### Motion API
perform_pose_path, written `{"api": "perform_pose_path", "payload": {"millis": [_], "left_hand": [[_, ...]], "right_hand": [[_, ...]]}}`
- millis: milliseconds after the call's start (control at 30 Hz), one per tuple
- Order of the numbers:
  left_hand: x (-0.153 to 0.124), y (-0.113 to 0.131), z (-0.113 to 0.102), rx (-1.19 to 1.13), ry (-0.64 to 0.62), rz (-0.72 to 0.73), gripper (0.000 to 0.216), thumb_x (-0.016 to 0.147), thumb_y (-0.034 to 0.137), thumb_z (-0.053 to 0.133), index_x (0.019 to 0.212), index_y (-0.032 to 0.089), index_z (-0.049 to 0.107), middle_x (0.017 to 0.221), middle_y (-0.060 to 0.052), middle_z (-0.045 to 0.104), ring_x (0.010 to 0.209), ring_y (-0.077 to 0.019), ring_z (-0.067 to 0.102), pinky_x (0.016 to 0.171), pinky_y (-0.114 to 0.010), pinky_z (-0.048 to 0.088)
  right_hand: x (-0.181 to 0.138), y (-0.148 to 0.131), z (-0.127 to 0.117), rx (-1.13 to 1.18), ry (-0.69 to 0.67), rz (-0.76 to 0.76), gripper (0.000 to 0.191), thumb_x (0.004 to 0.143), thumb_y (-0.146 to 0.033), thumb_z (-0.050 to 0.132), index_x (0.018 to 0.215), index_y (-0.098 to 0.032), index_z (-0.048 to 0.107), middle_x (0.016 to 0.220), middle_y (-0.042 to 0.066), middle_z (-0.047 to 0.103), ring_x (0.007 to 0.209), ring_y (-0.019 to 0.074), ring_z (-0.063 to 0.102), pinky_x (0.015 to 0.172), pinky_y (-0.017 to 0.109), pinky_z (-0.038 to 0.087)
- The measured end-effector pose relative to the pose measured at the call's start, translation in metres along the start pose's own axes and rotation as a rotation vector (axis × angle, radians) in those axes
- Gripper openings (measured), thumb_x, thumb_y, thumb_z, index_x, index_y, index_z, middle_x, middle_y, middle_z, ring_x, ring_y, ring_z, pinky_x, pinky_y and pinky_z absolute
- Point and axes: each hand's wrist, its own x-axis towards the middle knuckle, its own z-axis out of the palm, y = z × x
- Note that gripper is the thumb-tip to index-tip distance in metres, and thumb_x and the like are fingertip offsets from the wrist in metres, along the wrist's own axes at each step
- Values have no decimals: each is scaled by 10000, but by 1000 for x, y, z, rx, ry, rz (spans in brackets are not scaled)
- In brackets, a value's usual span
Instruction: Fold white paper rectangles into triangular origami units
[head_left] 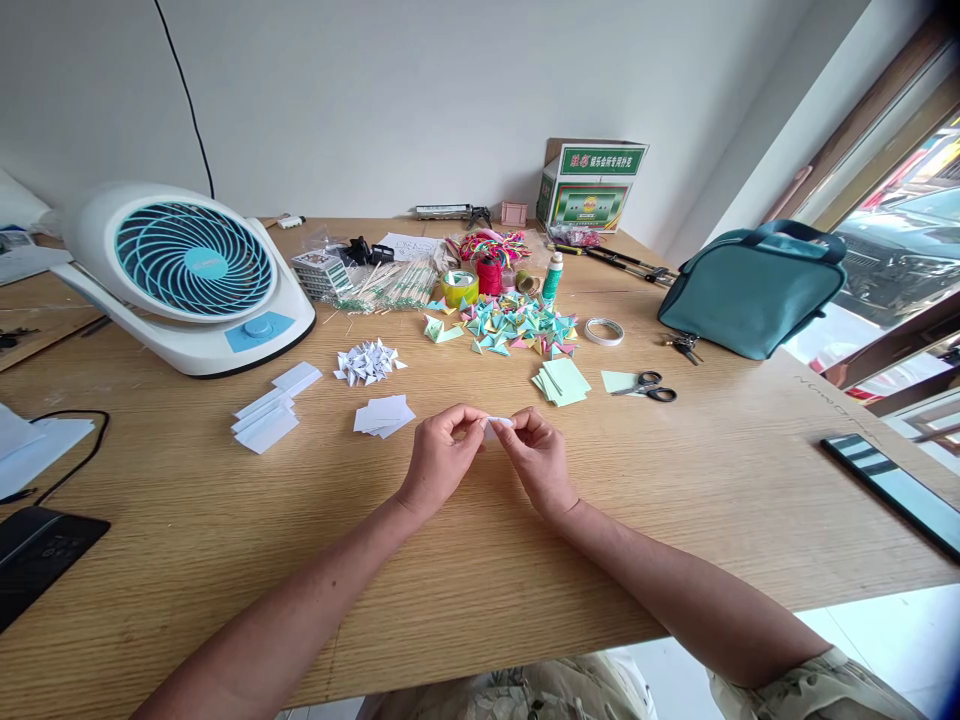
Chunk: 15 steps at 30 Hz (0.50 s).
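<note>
Between my hands, above the wooden table [660, 520], is a small piece of white paper [496, 423] with a folded upper edge. My left hand [444, 452] pinches its left end between thumb and fingers. At the other end, my right hand [541, 462] grips it the same way; the fingers cover much of the paper. Left of my hands lie white paper slips [384, 415], with a heap of small folded white paper pieces [367, 362] behind them. A stack of pale green paper squares [561, 382] lies beyond my right hand.
A white fan [90, 240] stands at the left, near more white slips [266, 415]. Coloured folded paper pieces [517, 325], a tape roll [604, 331] and a glue bottle [553, 277] sit farther back. Scissors [652, 387], keys [684, 346] and a teal bag [750, 285] are to the right.
</note>
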Motion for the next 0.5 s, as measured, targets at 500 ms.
{"api": "perform_pose_path", "payload": {"millis": [500], "left_hand": [[6, 5, -7, 154, -43, 68, 153, 862, 242, 520, 779, 173, 628, 762, -12, 665, 725, -139, 600, 689, -238, 462]], "right_hand": [[2, -11, -4, 164, -183, 52, 242, 811, -432, 646, 833, -196, 593, 772, 4, 572, 711, 133, 506, 669, 264, 409]]}}
